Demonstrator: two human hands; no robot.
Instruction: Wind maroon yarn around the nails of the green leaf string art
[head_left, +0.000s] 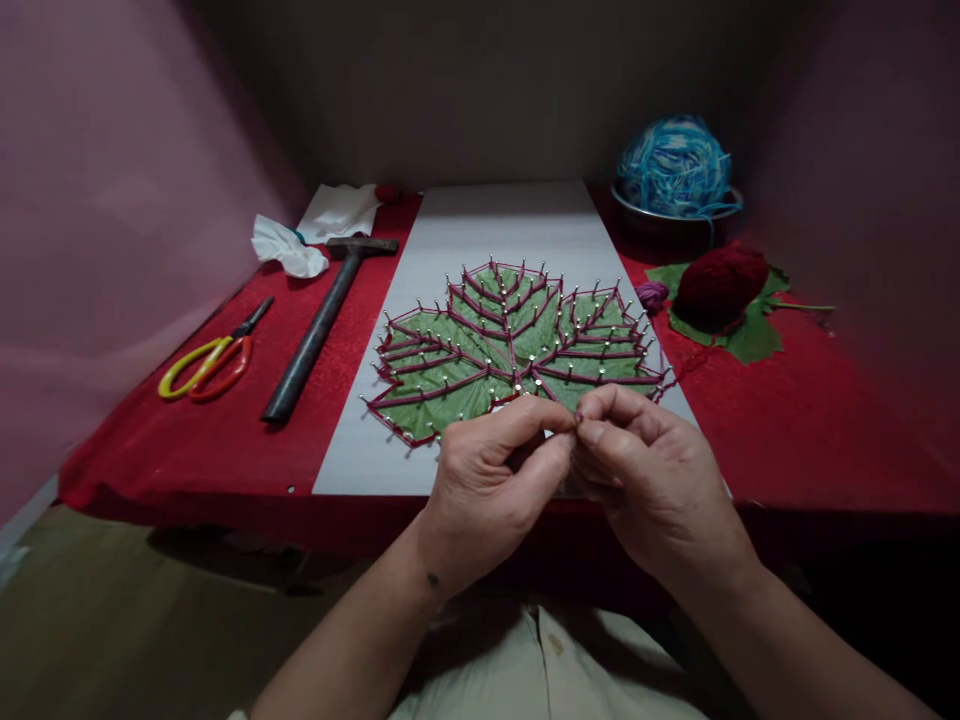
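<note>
My left hand [506, 475] and my right hand [660, 480] meet fingertip to fingertip above the board's near edge. Both are closed in a pinch on a tiny reddish-purple bit of yarn [579, 418], mostly hidden by the fingers. Just behind them a green leaf [439, 400] lies on a light grey board [510, 215]. Several nails stand around its edge and along its veins, with dark red and purple yarn strung between them. My hands cover the leaf's lower right part.
On the left, yellow-and-red-handled scissors [206, 365] and a hammer [322, 320] lie on the red cloth [810, 430], with crumpled tissue [289, 250] behind. To the right are a dark red yarn ball [721, 285] on leaves, a small purple ball [652, 296] and blue yarn [675, 165] in a metal bowl.
</note>
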